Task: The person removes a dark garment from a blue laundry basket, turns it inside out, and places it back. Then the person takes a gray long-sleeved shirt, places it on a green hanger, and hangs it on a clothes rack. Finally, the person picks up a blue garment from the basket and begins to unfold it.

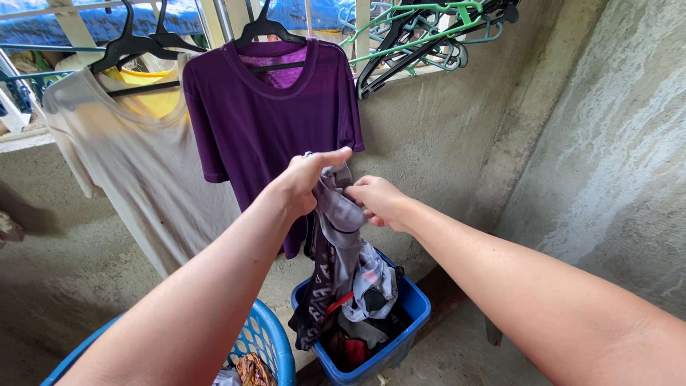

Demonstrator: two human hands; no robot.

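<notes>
My left hand [304, 184] and my right hand [377, 201] both grip the top of a grey and black patterned garment [341, 246]. It hangs from my fingers down into a blue square tub [418, 307] filled with more dark clothes. Just behind my hands a purple t-shirt [271, 114] hangs on a black hanger [266, 28].
A beige t-shirt [136, 164] over a yellow one hangs at the left. A bunch of spare green and black hangers [421, 36] hangs at the top right. A round blue laundry basket [264, 343] stands under my left arm. Bare concrete walls [600, 143] close in the corner.
</notes>
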